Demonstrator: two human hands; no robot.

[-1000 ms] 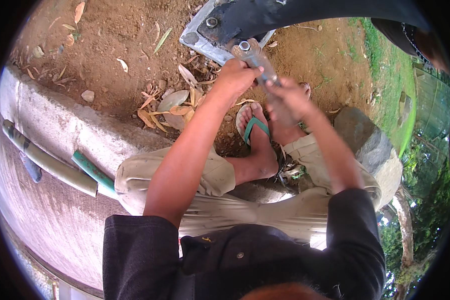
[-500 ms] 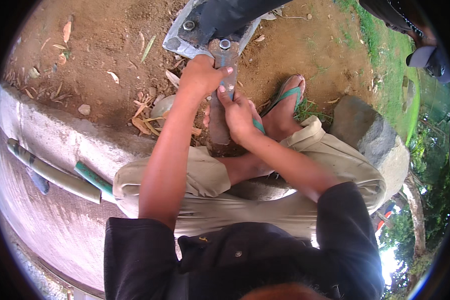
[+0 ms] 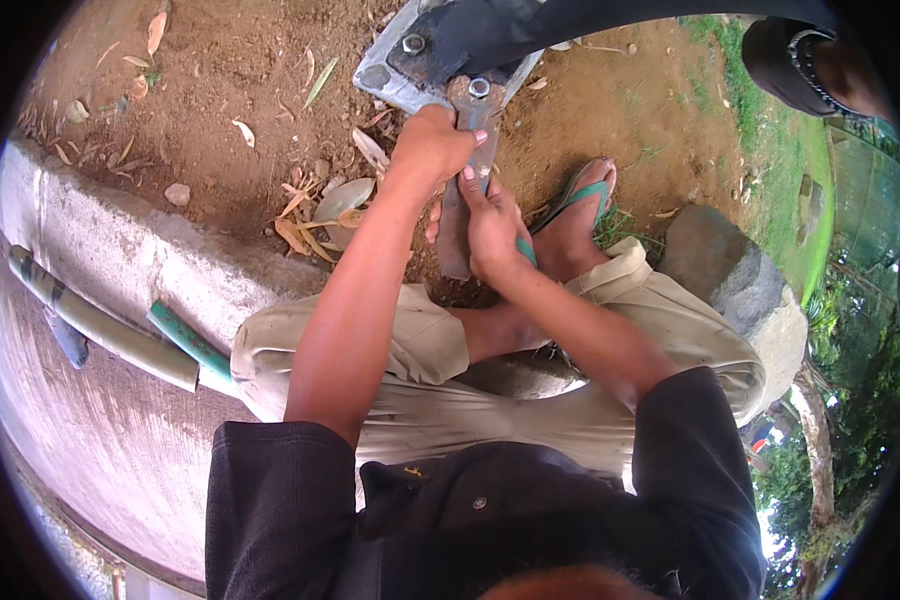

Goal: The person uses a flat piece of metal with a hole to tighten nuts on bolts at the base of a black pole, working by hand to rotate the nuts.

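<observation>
A flat, rusty metal bar (image 3: pixel 455 238) points away from me, its rounded far end around or under a nut (image 3: pixel 479 88) at the edge of a black metal base. My left hand (image 3: pixel 432 148) is closed on the bar's upper part, the thumb lying across it. Lower down, my right hand (image 3: pixel 494 228) wraps the bar from the right, thumb pointing up along it and some fingertips showing on its left side. A second nut (image 3: pixel 413 44) sits on the black base (image 3: pixel 460 45), which rests on a grey concrete block (image 3: pixel 385 85).
From the base a black post (image 3: pixel 610 18) runs along the top edge. Another person's wrist (image 3: pixel 820 70) with a bracelet shows at upper right. A concrete curb (image 3: pixel 120 205), a green tube (image 3: pixel 188 340) and a longer pale tube (image 3: pixel 110 325) lie left. A rock (image 3: pixel 715 255) sits right.
The view has shifted slightly, so the base and both hands appear farther right. Both hands keep hold of the bar. At upper right the other person's braceleted wrist shows more; their cap is out of view.
</observation>
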